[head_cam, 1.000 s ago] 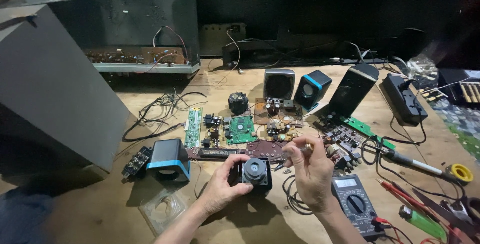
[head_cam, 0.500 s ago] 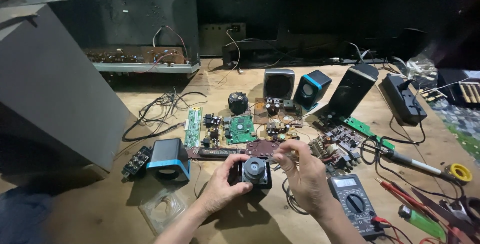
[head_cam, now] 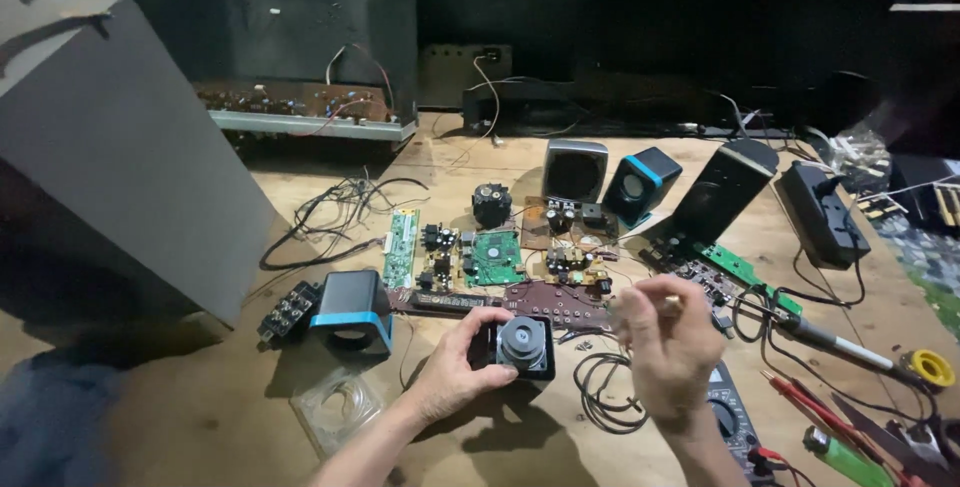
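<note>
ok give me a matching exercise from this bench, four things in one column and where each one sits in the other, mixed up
Things:
1. small speaker driver
2. blue-trimmed speaker shell
3. solder spool
4. green circuit board

Places:
A. far right of the table, by the soldering iron
B. mid-table, among the other boards
C. held in the left hand
D. lying on the table, left of that hand

The right hand is raised with fingers pinched; what it holds is too small to tell.

Pairs: 1-C, 2-D, 3-A, 4-B
</note>
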